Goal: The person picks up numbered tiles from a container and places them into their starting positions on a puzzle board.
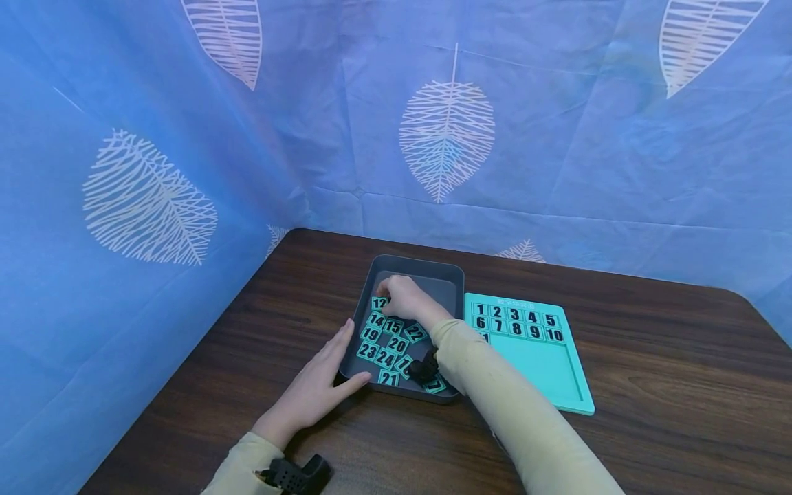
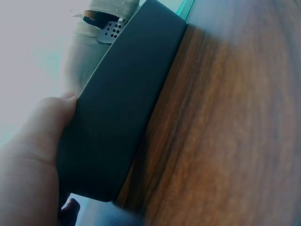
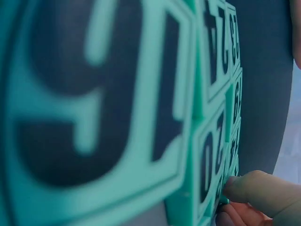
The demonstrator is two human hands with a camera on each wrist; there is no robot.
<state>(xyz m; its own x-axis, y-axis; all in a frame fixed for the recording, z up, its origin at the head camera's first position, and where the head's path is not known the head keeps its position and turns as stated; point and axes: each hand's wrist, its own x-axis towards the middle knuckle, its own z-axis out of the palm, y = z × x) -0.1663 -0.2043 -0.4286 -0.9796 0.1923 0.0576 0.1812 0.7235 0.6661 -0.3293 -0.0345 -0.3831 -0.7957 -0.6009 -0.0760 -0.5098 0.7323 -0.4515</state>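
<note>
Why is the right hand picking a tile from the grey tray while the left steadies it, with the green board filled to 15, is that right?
Nearly. The head view shows the board filled only to 10. The right hand does reach a tile in the tray, and the left hand steadies it.

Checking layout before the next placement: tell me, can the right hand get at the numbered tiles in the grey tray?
Probably yes: the right hand is already inside the grey tray, fingers on a numbered tile; nothing covers the tiles.
</note>
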